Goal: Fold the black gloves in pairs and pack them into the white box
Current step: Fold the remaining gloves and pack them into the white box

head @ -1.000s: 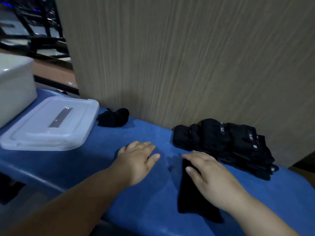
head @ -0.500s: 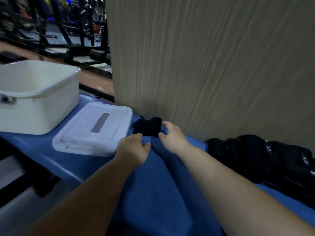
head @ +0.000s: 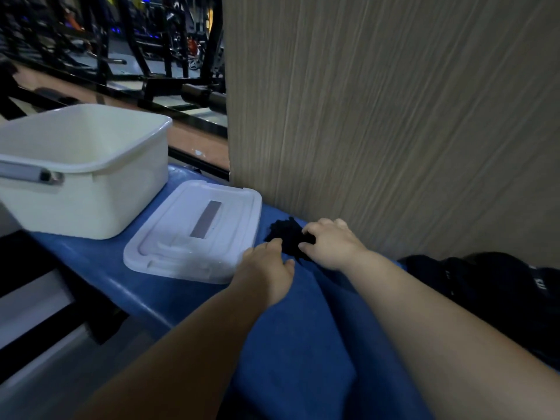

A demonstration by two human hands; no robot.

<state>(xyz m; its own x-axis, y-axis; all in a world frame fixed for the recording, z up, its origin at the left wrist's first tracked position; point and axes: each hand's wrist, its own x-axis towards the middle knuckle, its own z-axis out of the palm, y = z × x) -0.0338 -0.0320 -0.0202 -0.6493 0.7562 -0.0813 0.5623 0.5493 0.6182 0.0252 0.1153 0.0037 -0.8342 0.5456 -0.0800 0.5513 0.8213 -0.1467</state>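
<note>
Moved: the right hand (head: 331, 245), beside the balled glove (head: 286, 236) half a second ago, now curls over it.
Left hand (head: 266, 268): relaxed, fingertips at the glove's edge.
Glove: centre frame, right of the lid (head: 197, 234).
White box (head: 91, 189): upper left.

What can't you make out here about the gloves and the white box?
Head view only.
Black bundle: partly under the right hand, too dark to count gloves.
Glove pile: cut by the right edge, partly behind the forearm.
White box: its bottom hidden by its near wall.
</note>
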